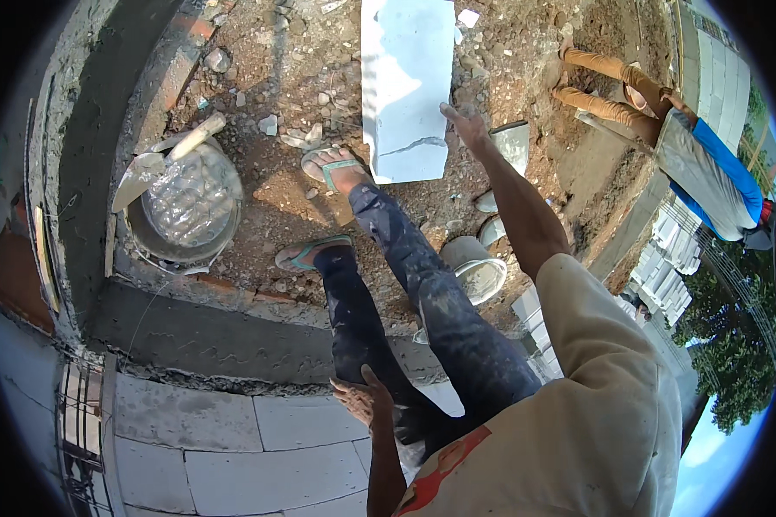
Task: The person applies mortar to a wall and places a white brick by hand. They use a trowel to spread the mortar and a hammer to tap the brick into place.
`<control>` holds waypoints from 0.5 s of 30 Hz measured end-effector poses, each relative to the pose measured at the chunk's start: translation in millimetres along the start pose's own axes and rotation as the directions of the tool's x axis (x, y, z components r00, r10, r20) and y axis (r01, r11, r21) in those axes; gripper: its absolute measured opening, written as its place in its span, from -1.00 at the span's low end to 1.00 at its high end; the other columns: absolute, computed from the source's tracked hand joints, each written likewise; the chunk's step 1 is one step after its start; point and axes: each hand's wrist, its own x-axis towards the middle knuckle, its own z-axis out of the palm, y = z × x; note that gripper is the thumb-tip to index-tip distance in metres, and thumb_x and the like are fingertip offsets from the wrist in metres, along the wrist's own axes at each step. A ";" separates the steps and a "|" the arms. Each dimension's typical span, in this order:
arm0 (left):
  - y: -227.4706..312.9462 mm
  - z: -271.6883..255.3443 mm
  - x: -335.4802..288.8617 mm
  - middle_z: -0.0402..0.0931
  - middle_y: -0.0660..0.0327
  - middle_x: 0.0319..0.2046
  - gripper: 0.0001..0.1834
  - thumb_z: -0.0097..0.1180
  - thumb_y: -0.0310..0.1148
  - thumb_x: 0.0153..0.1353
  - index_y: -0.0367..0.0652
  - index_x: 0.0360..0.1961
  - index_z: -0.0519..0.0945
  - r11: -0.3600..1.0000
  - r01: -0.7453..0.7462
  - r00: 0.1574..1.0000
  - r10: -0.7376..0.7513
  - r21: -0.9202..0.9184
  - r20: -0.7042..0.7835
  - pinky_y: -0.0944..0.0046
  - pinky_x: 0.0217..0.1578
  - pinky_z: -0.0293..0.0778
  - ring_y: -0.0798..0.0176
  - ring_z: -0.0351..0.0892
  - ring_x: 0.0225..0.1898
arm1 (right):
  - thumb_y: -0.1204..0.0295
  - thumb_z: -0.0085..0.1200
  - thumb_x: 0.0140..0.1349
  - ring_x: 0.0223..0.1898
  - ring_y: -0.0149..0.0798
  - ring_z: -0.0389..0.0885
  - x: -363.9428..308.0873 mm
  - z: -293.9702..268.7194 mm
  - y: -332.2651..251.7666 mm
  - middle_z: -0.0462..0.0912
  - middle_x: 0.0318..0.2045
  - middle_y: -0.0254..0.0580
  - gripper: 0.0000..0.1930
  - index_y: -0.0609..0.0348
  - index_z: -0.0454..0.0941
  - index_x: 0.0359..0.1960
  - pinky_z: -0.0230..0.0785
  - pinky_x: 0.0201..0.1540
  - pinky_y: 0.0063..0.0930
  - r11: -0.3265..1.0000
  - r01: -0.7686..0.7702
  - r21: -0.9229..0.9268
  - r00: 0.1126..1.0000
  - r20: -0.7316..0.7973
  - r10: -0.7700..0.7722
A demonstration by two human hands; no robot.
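Note:
My right hand [467, 129] reaches to the right edge of a large white block [409, 95], its fingers partly spread. Whether the fingertips touch the block, I cannot tell. A jagged crack runs across the block's near end, and sunlight falls on part of its face. My left hand [366, 398] lies open against my dark trouser leg, fingers stretched out. To the left, a round bucket [233, 226] holds a wet, shiny grey mix. Across its rim rests a trowel [197, 138] with a pale handle.
Rubble-strewn soil [267, 198] surrounds my sandalled feet. A pale bucket [478, 269] stands right of my legs, near a flat grey plate [510, 148]. Block walling [224, 431] runs along the bottom. Another person [698, 164] bends at the right, near stacked white blocks [664, 258].

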 end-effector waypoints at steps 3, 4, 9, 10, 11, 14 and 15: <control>0.7 6.7 -4.1 0.35 -0.26 0.15 -0.06 0.05 0.17 0.51 -0.40 0.54 0.07 0.997 -0.009 0.998 0.013 0.074 -0.054 -0.23 0.17 0.46 -0.34 0.48 0.17 | -0.23 0.35 0.27 0.32 0.00 0.56 28.2 12.8 -16.4 0.65 0.24 0.15 -0.07 0.43 0.53 0.34 0.36 0.40 -0.12 0.991 -0.008 0.135 0.999 -0.052 0.015; 4.3 7.2 -6.5 0.35 -0.26 0.15 -0.06 0.06 0.14 0.51 -0.39 0.55 0.06 0.997 -0.024 0.997 0.029 0.071 -0.066 -0.24 0.17 0.44 -0.34 0.47 0.16 | -0.18 0.36 0.29 0.25 -0.06 0.61 32.4 12.5 -18.3 0.69 0.18 0.10 -0.14 0.40 0.57 0.32 0.40 0.34 -0.16 0.984 0.026 0.178 0.998 0.054 -0.036; 21.8 4.2 -13.3 0.35 -0.24 0.10 -0.09 0.11 0.07 0.49 -0.32 0.56 0.04 0.996 -0.044 0.996 0.049 0.073 -0.070 -0.25 0.14 0.40 -0.32 0.45 0.10 | -0.13 0.40 0.28 0.28 -0.05 0.60 52.1 21.5 -15.4 0.65 0.25 0.07 -0.09 0.35 0.45 0.44 0.43 0.36 -0.17 0.952 -0.038 0.303 0.967 0.251 -0.041; 22.9 2.6 -16.2 0.35 -0.23 0.08 -0.11 0.12 0.05 0.49 -0.30 0.56 0.04 0.995 -0.053 0.996 0.059 0.080 -0.070 -0.26 0.12 0.40 -0.32 0.45 0.09 | -0.13 0.40 0.28 0.28 -0.05 0.60 53.6 24.9 -16.2 0.65 0.25 0.07 -0.09 0.35 0.45 0.44 0.43 0.36 -0.17 0.951 -0.039 0.308 0.965 0.259 -0.045; 26.8 0.8 -15.2 0.35 -0.23 0.06 -0.12 0.13 0.03 0.49 -0.29 0.56 0.04 0.994 -0.076 0.994 0.082 0.081 -0.072 -0.27 0.11 0.39 -0.32 0.45 0.08 | -0.12 0.39 0.30 0.33 0.07 0.55 61.5 21.8 -13.7 0.57 0.31 0.14 -0.04 0.38 0.33 0.49 0.38 0.42 -0.06 0.925 -0.086 0.370 0.947 0.318 -0.039; 39.2 -7.5 -16.0 0.35 -0.22 0.05 -0.13 0.14 0.01 0.49 -0.30 0.54 0.04 0.993 -0.066 0.996 0.071 0.094 -0.055 -0.27 0.08 0.39 -0.33 0.45 0.06 | -0.07 0.40 0.30 0.38 0.18 0.50 88.2 26.0 -2.9 0.50 0.36 0.21 0.00 0.40 0.21 0.53 0.38 0.45 0.07 0.896 -0.142 0.421 0.924 0.381 -0.033; 40.0 -7.9 -15.0 0.35 -0.22 0.05 -0.13 0.14 0.01 0.49 -0.30 0.54 0.04 0.994 -0.077 0.993 0.084 0.079 -0.080 -0.27 0.08 0.39 -0.33 0.45 0.06 | -0.03 0.43 0.29 0.38 0.18 0.50 96.2 27.8 1.2 0.50 0.36 0.20 0.00 0.41 0.21 0.53 0.42 0.42 0.09 0.900 -0.166 0.402 0.923 0.386 -0.002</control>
